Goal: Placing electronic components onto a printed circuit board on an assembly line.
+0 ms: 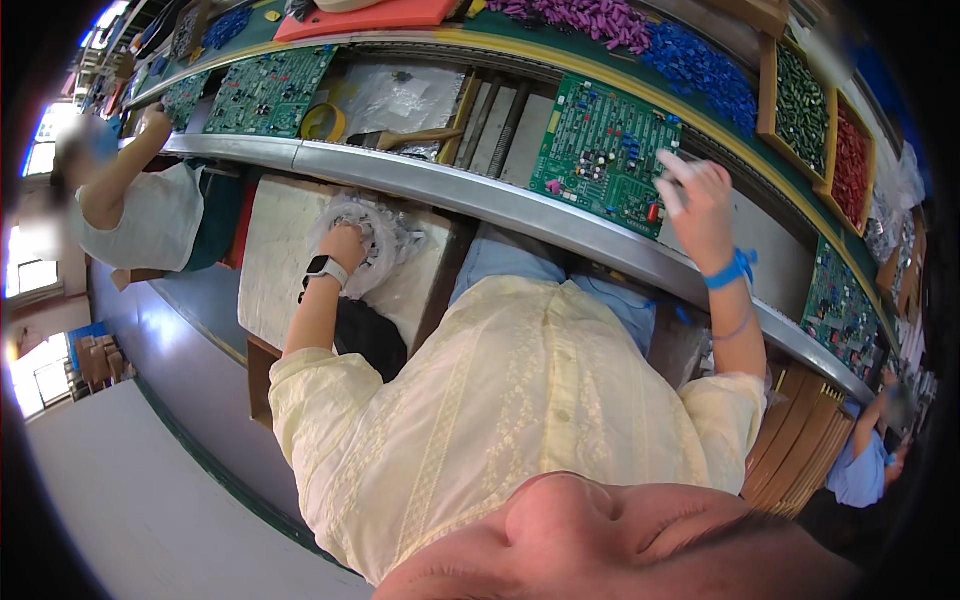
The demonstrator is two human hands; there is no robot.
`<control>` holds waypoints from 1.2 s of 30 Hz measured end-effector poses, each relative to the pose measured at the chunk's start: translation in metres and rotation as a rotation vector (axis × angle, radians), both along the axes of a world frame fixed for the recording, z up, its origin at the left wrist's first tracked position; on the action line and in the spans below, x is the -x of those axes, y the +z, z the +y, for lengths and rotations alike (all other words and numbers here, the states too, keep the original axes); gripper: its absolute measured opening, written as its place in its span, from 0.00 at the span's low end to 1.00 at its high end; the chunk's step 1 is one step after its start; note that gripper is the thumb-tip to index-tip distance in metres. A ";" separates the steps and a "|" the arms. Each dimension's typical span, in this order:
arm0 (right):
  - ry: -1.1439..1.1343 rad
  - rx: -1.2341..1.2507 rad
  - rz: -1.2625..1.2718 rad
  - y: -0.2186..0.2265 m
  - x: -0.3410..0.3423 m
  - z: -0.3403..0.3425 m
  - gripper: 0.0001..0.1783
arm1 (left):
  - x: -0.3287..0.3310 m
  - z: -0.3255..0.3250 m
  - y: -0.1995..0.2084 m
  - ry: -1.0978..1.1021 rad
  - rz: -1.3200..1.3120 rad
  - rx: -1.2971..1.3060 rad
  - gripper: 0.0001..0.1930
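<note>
My left hand [343, 246], with a watch on its wrist, reaches into a round container lined with clear plastic [378, 262]. Its fingertips are hidden among the small parts and plastic there. My right hand [698, 200] hovers at the right edge of a green circuit board [605, 150] on the conveyor. White covers sit on some of its fingertips, and a blue band circles the wrist. The thumb and forefinger stand apart, and I see nothing between them. The board carries blue, black, white and red components, among them a red cylinder near its lower right corner.
A metal rail [450, 190] runs along the conveyor's near side. Beyond are piles of purple parts [590, 22] and blue parts [700, 70], and boxes of green parts [800, 100] and red parts [848, 165]. A brush [405, 137] and a yellow tape roll [323, 122] lie left. Another person [145, 215] works further left.
</note>
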State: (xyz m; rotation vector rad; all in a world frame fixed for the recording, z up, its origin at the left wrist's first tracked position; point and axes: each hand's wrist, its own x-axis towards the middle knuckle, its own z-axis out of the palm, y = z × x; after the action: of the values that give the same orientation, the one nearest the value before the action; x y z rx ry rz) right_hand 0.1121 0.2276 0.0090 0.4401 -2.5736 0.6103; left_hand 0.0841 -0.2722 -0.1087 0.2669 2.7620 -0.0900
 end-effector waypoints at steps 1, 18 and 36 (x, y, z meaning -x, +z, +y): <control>-0.045 0.013 -0.028 0.006 -0.018 0.012 0.13 | 0.000 0.000 0.001 -0.018 -0.005 -0.003 0.10; -1.352 0.290 -0.989 -0.086 -0.413 0.238 0.14 | 0.025 -0.008 0.022 -0.203 0.177 -0.194 0.17; -1.634 -0.149 -0.797 -0.171 -0.371 0.229 0.15 | 0.058 0.190 0.133 -0.340 0.152 -0.892 0.14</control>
State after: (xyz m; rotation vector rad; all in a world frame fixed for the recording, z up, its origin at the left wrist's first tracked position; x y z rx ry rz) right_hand 0.4827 0.4566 -0.1624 -2.0142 -2.5040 -0.0999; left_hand 0.0260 -0.0826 0.0243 0.9753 2.6840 1.0853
